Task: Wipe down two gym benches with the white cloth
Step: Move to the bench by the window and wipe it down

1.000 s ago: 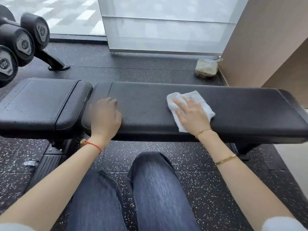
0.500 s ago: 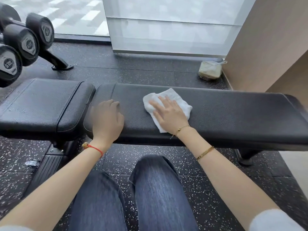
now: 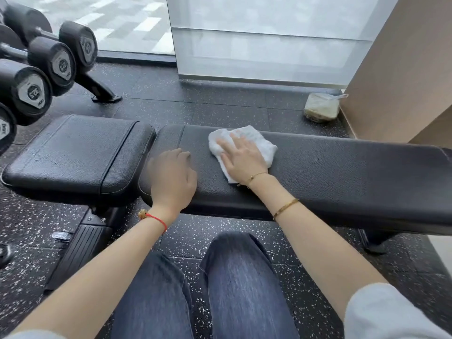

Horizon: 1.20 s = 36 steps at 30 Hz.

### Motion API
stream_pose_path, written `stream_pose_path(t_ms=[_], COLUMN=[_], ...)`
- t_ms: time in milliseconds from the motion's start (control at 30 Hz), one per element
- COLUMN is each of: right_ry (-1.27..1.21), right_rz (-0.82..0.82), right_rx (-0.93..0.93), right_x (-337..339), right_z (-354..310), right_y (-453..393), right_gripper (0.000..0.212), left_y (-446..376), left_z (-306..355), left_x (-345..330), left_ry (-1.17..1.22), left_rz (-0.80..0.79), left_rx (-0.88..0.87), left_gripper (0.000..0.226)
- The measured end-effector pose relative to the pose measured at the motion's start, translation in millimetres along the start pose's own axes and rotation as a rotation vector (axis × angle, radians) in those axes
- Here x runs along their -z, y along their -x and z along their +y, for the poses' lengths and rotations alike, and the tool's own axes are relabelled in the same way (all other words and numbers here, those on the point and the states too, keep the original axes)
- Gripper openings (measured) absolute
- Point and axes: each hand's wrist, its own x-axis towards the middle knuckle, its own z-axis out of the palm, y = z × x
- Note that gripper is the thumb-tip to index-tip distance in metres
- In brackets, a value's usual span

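I have the white cloth [image 3: 254, 145] spread flat on the long back pad [image 3: 342, 172] of the bench, near its left end, and my right hand [image 3: 241, 156] lies on top of it with straight, slightly spread fingers [image 3: 227, 145] pressing down, not clutching the fabric. My left hand [image 3: 172, 181] rests on the same pad just left of the cloth, close to the gap before the seat pad [image 3: 73, 152]; its fingers curl loosely over the surface and hold nothing, so it seems only to be bracing me.

I judge the task to be in an early or middle stage. The cloth is working this one bench, and nothing on the black vinyl tells me which parts are already wiped: I see no wet streaks or dust lines. The seat pad and the pad's far right stretch may need passes, and I can see no second bench from here, so at least half the job looks to be ahead.

Around me, dumbbells [image 3: 46, 69] sit on a rack at the left, their ends overhanging close to the seat pad; I would mind my knuckles when wiping there. A small lidded container [image 3: 321, 107] sits on the speckled floor [image 3: 220, 104] beyond the bench, by the tan wall, well clear of the cloth. My own knees [image 3: 234, 265] are just below the bench edge. The left hand itself lies in the cloth's path leftward.
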Motion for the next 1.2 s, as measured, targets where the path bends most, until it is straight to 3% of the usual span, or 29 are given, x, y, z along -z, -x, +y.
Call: stream_pose_path(t_ms=[133,267,400,533,700,767,933,1100,1200], right_ry=[-0.059,-0.038,-0.008,-0.045,-0.059,-0.044,0.007,-0.064,-0.064], right_rz=[0.005,0.039,0.013,-0.017,-0.032,-0.045,-0.076,-0.059,0.001], right_rx=[0.124,-0.088,-0.223,-0.106,0.281,0.254,-0.044,0.125,0.091], right_x=[-4,3,5,1,-11,-9,1,-11,-13], right_z=[16,59,54,7,-32,-21,-18,-43,-29], right_y=[31,11,-32,-55,-48,-57,-77,-13,24], right_gripper=[0.047,0.046,0.044,0.043,0.046,0.046,0.047,0.049,0.047], left_y=[1,1,1,0,-1,-1,-2,-2,-1], left_z=[0,1,3,2,-1,-1,-1,-2,-2], left_x=[-1,0,0,0,-1,-1,0,1,1], left_ry=[0.023,0.019,0.013,0.022,-0.001,0.006,0.010,0.015,0.038], left_rz=[-0.004,-0.010,-0.022,-0.029,-0.033,-0.028,-0.042,-0.041,-0.040], left_rx=[-0.009,-0.003,0.019,0.022,0.018,0.012,0.019,0.032,0.030], left_gripper=[0.043,0.044,0.043,0.043,0.045,0.045,0.045,0.041,0.043])
